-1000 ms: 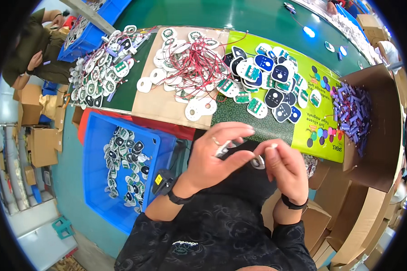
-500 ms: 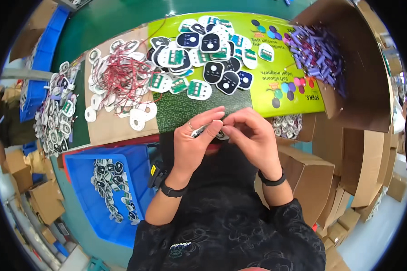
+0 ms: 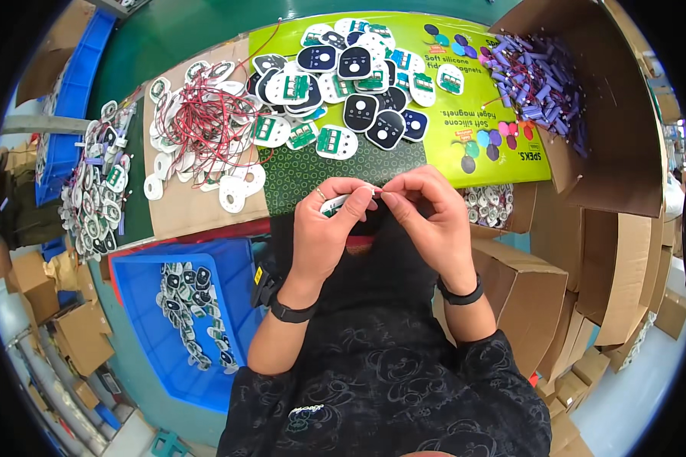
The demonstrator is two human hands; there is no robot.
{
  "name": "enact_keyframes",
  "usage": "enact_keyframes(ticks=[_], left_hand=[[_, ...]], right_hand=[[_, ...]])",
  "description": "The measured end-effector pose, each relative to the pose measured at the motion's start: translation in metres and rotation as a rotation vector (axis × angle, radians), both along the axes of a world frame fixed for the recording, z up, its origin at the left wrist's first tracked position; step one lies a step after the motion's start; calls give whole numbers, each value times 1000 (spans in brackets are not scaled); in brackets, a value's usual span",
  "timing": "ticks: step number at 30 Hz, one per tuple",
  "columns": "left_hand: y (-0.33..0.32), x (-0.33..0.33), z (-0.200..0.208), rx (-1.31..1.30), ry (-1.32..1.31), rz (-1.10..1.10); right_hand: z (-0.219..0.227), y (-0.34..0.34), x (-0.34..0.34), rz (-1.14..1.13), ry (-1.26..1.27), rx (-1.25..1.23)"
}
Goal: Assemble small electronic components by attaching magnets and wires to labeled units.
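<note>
At the table's front edge, my left hand (image 3: 324, 232) holds a white rounded panel with a green circuit board (image 3: 332, 206), mostly covered by my fingers. My right hand (image 3: 437, 221) meets it there, thumb and forefinger pinched together beside the left fingertips. Whatever lies in that pinch is too small to make out; a reddish bit shows between the two hands. Just beyond them is a heap of similar panels (image 3: 337, 142), some with green boards up, others with dark faces up. To its left lies a tangle of red wires (image 3: 206, 126) attached to white ring-shaped parts (image 3: 232, 193).
Purple cylinders with wires (image 3: 541, 91) fill a tipped cardboard box (image 3: 613, 137) at the right. More white parts (image 3: 95, 206) pile up at the far left. A blue bin (image 3: 149, 335) below the table holds finished-looking panels (image 3: 179, 293). Cardboard cartons (image 3: 522, 297) stand at my right.
Both hands have risen slightly, and the right hand has shifted a little to the right. The held panel is tilted differently, its green board now showing. A reddish bit now shows between the fingertips.
</note>
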State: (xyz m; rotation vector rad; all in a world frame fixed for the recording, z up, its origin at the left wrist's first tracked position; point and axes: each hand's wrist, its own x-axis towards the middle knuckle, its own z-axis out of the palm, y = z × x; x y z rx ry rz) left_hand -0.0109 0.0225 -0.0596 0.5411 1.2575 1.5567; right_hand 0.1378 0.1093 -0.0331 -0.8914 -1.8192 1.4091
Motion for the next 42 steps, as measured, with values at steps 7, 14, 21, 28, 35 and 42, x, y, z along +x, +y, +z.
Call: enact_keyframes(ticks=[7,14,21,28,35,42], left_hand=[[3,-3,6,-45,235,-11],[13,-5,10,-95,315,-124],[41,-19,-26,136,-536,-62],[54,-20,-10,62,-332,-251],[51,-16,-25,132,-347,-184],[53,-13,-24,123,-192,-99]], right_hand=[[3,2,1,6,-48,59],[3,9,7,5,-134,179],[-3,17,22,-122,-40,-98],[-5,24,29,-120,-56,-63],[-13,22,15,-163,-67,-52],[-24,24,-13,-236,-70,84]])
